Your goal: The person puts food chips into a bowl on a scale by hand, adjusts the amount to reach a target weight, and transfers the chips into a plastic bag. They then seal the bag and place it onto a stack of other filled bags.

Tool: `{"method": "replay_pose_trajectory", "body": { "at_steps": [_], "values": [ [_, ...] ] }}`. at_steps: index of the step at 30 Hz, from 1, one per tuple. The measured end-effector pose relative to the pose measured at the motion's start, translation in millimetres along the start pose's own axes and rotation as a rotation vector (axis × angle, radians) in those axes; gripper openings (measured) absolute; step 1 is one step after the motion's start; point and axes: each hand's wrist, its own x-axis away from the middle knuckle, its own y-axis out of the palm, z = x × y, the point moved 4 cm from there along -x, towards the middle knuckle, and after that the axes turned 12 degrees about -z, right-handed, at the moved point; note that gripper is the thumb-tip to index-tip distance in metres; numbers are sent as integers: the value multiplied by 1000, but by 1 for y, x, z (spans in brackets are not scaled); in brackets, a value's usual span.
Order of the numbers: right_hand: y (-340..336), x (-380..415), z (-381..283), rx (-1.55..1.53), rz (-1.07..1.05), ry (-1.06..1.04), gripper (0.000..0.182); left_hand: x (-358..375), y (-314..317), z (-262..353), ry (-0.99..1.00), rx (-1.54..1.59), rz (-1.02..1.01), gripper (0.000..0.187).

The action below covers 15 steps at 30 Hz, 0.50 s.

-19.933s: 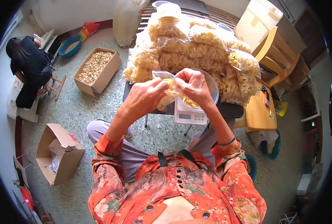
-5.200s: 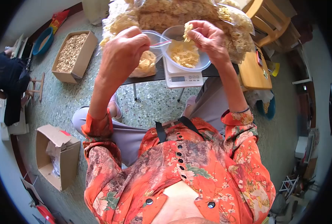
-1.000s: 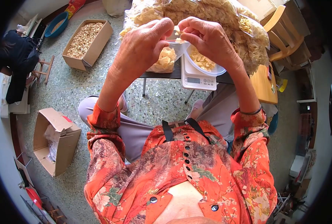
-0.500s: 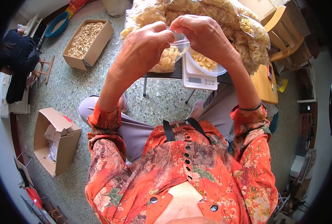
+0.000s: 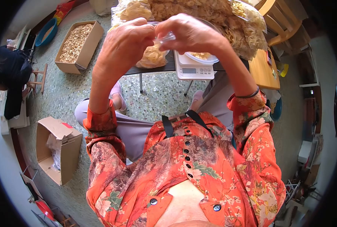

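Observation:
A clear plastic bag [image 5: 153,57] part filled with pale yellow dried flakes stands at the table's near edge. At its left, my left hand [image 5: 128,41] is closed on the upper part of the bag. The fingers of my right hand [image 5: 187,34] pinch the bag's gathered top from the other side. Just right of the bag, a white kitchen scale [image 5: 196,72] carries a round plastic bowl [image 5: 214,59] with more flakes, partly hidden beneath my right hand and wrist.
Several filled bags of flakes [image 5: 198,13] are piled behind my hands. A wooden chair [image 5: 280,22] stands at the right. On the floor at the left are a carton of brown slices [image 5: 94,41], an open cardboard box [image 5: 70,160] and a blue basin [image 5: 51,36].
My right hand has come over to the left, nearer my left hand, and the bag's top is now gathered between them. The whole view has shifted slightly.

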Motion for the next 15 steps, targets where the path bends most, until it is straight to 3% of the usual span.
{"method": "replay_pose_trajectory", "body": {
  "at_steps": [1, 3, 4, 5, 7, 8, 11, 15],
  "values": [
    [-7, 11, 3, -309, -22, 205, 28, 0, 0, 0, 4, 6, -1, 11],
    [-25, 30, 1, -469, 100, 186, 21, 1, 2, -5, -42, 28, -42, 11],
    [-34, 44, 2, -535, 163, 136, 33, 1, 3, -6, -18, 44, -27, 11],
    [-38, 54, 11, -490, 262, 209, 22, 2, 4, -7, -18, 48, -29, 11],
    [-32, 73, 55, -159, 375, 194, 20, 2, 3, -8, -21, 37, -23, 11],
    [-25, 85, 69, -157, 375, 194, 20, 1, 3, -8, -20, 37, -21, 11],
    [-9, 102, 83, 159, 168, 489, 11, -1, 4, -8, -69, 102, 4, 11],
    [10, 106, 98, 290, 135, 527, 13, -1, 5, -5, -151, 199, 68, 9]
  ]
}}
